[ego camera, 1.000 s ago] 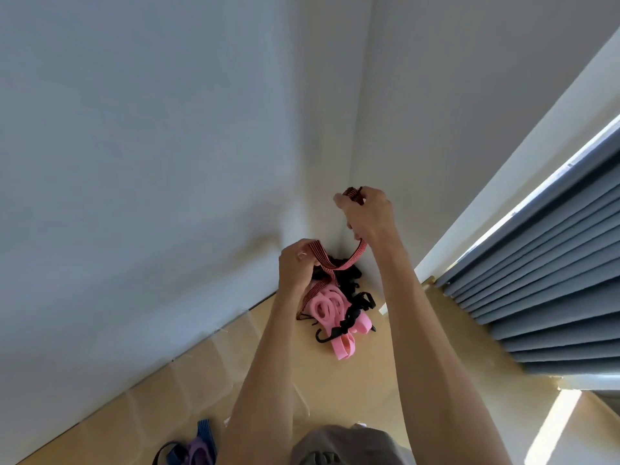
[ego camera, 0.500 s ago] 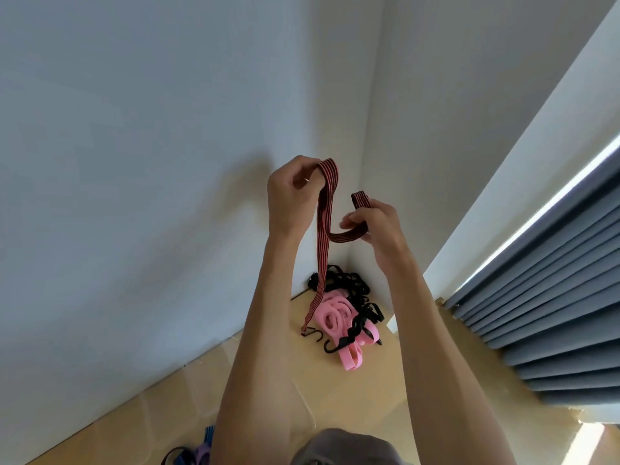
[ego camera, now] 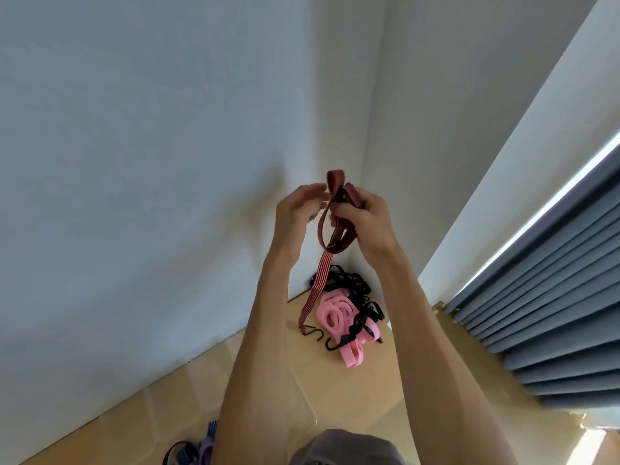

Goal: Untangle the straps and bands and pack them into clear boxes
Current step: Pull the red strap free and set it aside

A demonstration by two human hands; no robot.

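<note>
Field note. Landmark: the pink band pile [ego camera: 339, 317] on the tan floor in the wall corner.

Right hand [ego camera: 364, 218] is raised well above the pile, fingers curled round gathered folds of the red striped strap [ego camera: 330, 243]. Left hand [ego camera: 297, 209] is just beside it, fingers loosely spread and only partly curled; whether they touch the strap I cannot tell, the fingertips are blurred.

Change: half a second ago the left hand pinched the top fold high and the right hand sat lower with one end. Now the two have come together, the folds have passed to the right hand, and the left has let go or nearly so. I read this as coiling: the strap is free of the tangle and is being bundled.

Strap tail hangs straight down beside the pile, its metal hook [ego camera: 317, 332] at floor level just left of it. Black cords [ego camera: 355, 290] are tangled with the pink bands.

A clear box [ego camera: 302, 394] sits nearer me than the pile; purple and blue bands [ego camera: 198, 451] lie further toward me.

Remaining: finish the coil, box it, then the pile.
</note>
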